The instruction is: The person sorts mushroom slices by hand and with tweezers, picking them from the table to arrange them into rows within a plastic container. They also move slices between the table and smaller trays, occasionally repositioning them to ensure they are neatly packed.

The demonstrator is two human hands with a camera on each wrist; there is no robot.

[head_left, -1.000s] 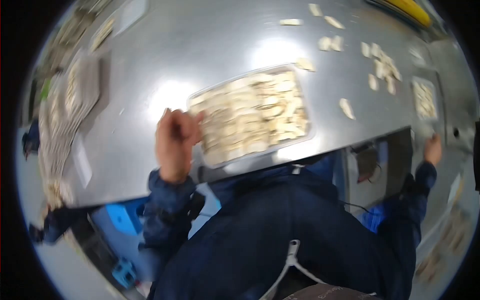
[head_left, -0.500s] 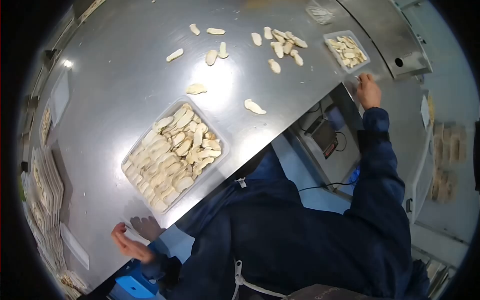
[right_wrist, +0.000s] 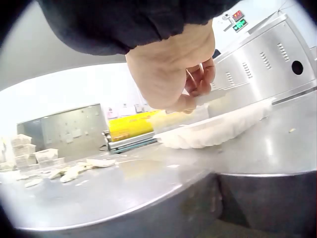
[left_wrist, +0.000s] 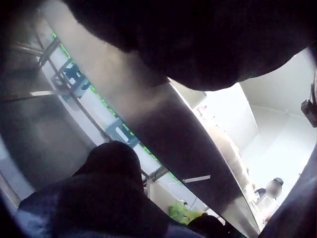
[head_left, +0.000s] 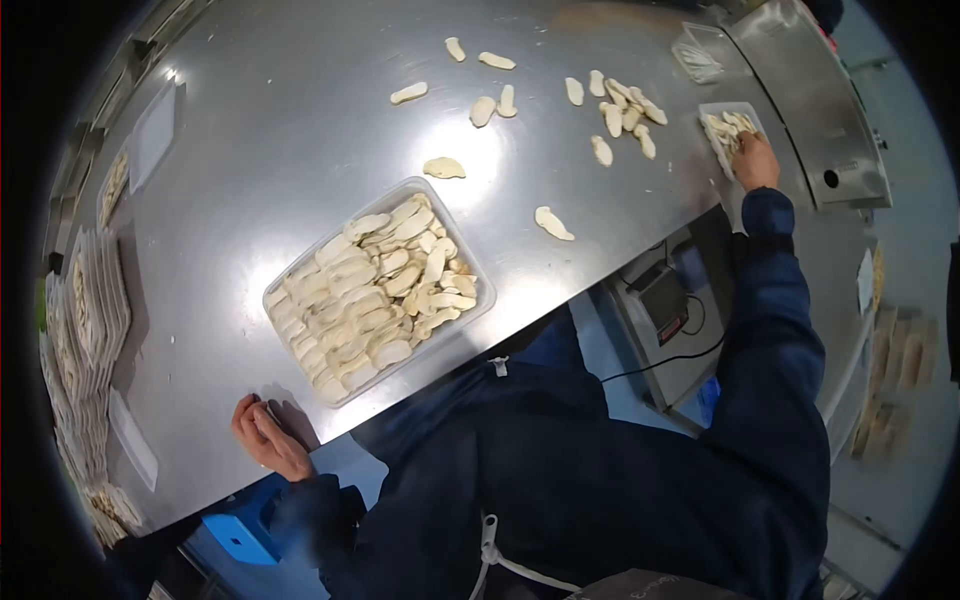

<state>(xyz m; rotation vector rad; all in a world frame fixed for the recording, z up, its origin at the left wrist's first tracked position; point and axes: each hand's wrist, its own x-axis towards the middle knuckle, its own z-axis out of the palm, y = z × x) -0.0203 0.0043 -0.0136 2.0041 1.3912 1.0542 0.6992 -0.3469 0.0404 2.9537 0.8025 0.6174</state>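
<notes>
A large clear tray (head_left: 478, 300) sits near the front edge, filled with pale mushroom slices (head_left: 350, 300), in rows at its left and loose at its right. Beside its lower left corner, my left hand (head_left: 272, 440) rests at the table's edge, fingers loosely bent and holding nothing. Far right, my right hand (head_left: 757, 162) reaches over a small white tray (right_wrist: 218, 129) of mushroom slices. Up close, the curled fingers and thumb of my right hand (right_wrist: 173, 74) pinch a thin flat greyish piece (right_wrist: 215, 95); I cannot tell its kind. Sleeves hide the left hand in the left wrist view.
Loose mushroom slices (head_left: 612, 120) are scattered on the steel table (head_left: 300, 120). Stacked trays (head_left: 95, 310) stand at the left, with a white lid (head_left: 152, 138) beyond. A steel machine (head_left: 815, 100) borders the small tray. Below the edge is a scale (head_left: 663, 300).
My left hand has moved off the large tray's left end to the table edge. My right hand has moved from below the small tray to over it. The head view has turned.
</notes>
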